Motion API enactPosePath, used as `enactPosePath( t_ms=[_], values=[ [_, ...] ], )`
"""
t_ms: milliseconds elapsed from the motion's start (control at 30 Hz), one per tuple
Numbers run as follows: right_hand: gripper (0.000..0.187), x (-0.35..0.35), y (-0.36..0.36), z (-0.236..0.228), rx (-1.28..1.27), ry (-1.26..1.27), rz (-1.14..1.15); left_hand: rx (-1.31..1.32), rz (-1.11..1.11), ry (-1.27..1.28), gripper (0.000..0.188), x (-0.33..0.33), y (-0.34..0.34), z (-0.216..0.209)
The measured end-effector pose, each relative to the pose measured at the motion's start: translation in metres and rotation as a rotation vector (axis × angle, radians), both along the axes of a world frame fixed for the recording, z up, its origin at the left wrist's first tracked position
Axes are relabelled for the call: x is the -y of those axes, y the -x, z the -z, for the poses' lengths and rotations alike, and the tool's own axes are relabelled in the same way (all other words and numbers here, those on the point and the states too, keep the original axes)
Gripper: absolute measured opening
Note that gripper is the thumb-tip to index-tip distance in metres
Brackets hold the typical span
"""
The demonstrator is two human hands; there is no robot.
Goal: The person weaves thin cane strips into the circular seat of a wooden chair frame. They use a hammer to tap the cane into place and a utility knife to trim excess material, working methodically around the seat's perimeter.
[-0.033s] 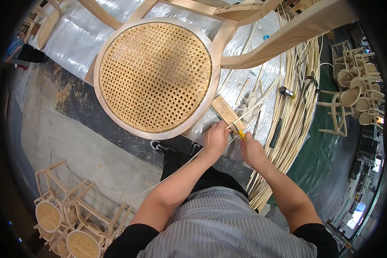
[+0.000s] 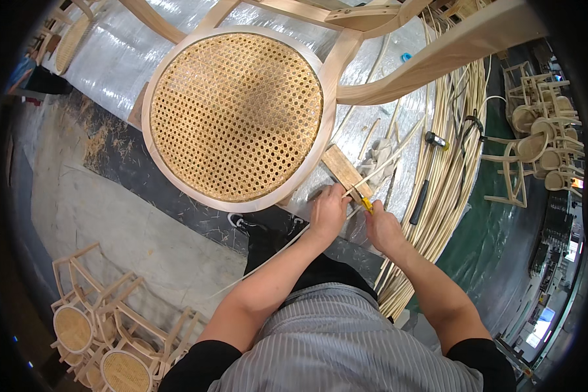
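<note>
My left hand is closed around a thin pale rattan strip, pressing it by the near end of a small wooden board. In my right hand is a yellow-handled utility knife; its dark blade lies against the strip just beside my left fingers. The strip's other end trails back past my left forearm. Left of the board sits a wooden chair with a round woven cane seat, its pale frame curving around the far side. My fingertips partly hide the spot where blade and strip meet.
A hammer with a dark handle lies on a long bundle of rattan strips at the right. A crumpled whitish cloth is beyond the board. Chair frames stand at lower left, and more chairs at far right.
</note>
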State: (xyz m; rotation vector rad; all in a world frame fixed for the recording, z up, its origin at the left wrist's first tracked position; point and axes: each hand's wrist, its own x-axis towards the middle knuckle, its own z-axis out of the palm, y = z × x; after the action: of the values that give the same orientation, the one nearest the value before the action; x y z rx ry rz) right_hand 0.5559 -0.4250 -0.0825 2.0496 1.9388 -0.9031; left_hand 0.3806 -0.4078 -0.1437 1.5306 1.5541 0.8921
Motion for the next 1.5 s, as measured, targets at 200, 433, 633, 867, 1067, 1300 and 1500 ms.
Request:
enactPosePath(
  t_ms=[200,433,633,867,1067,1300,1500],
  values=[
    [0.027,-0.003,-0.002,0.005,-0.005,-0.016,-0.034,0.006,0.021,-0.025,0.012,-0.002,0.001,-0.001],
    [0.028,-0.015,-0.007,-0.016,0.065,-0.017,-0.043,0.08,0.018,-0.047,0.012,-0.007,-0.01,-0.009],
    [0.027,-0.016,-0.017,-0.018,0.055,-0.001,-0.106,0.054,0.01,-0.011,0.014,0.0,-0.014,-0.004],
    [0.027,-0.002,-0.022,-0.012,-0.009,-0.042,-0.086,0.121,-0.02,0.005,0.01,0.0,-0.014,-0.006],
    [0.026,-0.003,-0.023,-0.012,-0.01,-0.03,-0.097,0.132,-0.029,0.012,0.008,-0.002,-0.013,-0.006],
    [0.026,-0.007,-0.023,-0.002,-0.001,0.04,-0.1,0.095,-0.038,0.005,0.009,0.001,-0.017,-0.007],
    [0.027,-0.008,-0.023,-0.003,0.007,0.066,-0.058,0.084,-0.026,-0.025,0.008,-0.002,-0.017,-0.002]
  ],
)
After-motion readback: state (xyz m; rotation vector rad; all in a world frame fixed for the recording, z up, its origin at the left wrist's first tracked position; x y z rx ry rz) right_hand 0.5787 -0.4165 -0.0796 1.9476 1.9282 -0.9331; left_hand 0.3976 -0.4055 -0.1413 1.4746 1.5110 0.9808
